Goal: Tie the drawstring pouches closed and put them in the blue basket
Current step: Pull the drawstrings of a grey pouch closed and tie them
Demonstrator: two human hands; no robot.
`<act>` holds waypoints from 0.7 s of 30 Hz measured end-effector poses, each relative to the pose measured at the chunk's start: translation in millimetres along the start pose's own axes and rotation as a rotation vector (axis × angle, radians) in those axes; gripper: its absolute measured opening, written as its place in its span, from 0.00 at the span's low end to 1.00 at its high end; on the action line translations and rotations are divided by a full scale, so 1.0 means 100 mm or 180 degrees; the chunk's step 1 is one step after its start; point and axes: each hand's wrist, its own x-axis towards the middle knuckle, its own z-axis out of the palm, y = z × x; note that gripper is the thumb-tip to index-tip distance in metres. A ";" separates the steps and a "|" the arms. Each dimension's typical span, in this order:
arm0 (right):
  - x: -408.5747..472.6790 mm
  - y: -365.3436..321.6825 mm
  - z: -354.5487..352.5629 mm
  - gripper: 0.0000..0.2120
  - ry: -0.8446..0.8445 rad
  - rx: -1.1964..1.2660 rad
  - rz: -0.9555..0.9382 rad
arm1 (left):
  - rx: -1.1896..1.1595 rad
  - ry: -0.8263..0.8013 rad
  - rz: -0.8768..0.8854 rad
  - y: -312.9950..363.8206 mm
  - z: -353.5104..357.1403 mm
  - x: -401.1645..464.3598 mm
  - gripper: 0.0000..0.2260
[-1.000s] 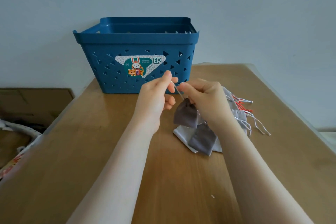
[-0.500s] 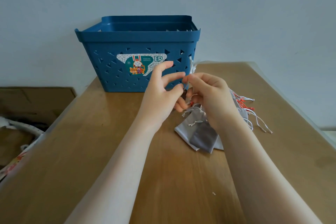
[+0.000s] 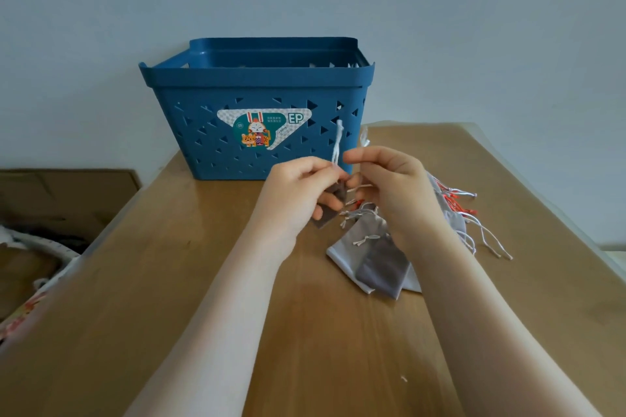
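My left hand pinches a small dark grey pouch just above the table, and a white drawstring sticks up from its fingertips. My right hand is close beside it, fingers curled at the pouch's neck on the cord. Under and right of my right hand lies a pile of grey pouches with white and red strings. The blue basket stands behind my hands against the wall; its inside is hidden from here.
The wooden table reaches the wall; its left edge drops to a floor with cardboard and clutter. A pale wall is behind the basket.
The pouch has shifted from my right hand's side to my left hand's grip. A drawstring end now points upward between my hands, which have stayed close together.
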 end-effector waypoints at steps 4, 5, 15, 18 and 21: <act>0.03 0.02 -0.07 0.19 0.0148 0.0252 0.0123 | -0.2197 -0.0343 -0.0821 0.07 0.06 -0.02 0.11; 0.04 0.02 -0.07 0.20 0.0184 0.0331 0.0132 | -0.2612 -0.0507 -0.0989 0.08 0.07 -0.03 0.11; -0.06 -0.17 -0.15 0.18 -0.0270 -0.0677 -0.0854 | -0.0373 -0.0156 -0.0155 -0.03 0.11 0.03 0.16; -0.09 -0.13 -0.01 0.18 -0.0471 -0.0969 -0.1101 | 0.0436 -0.0010 0.0362 -0.09 0.14 0.04 0.18; -0.11 -0.12 0.07 0.21 -0.0404 -0.0751 -0.0961 | 0.0694 -0.0148 0.0533 -0.10 0.11 0.02 0.19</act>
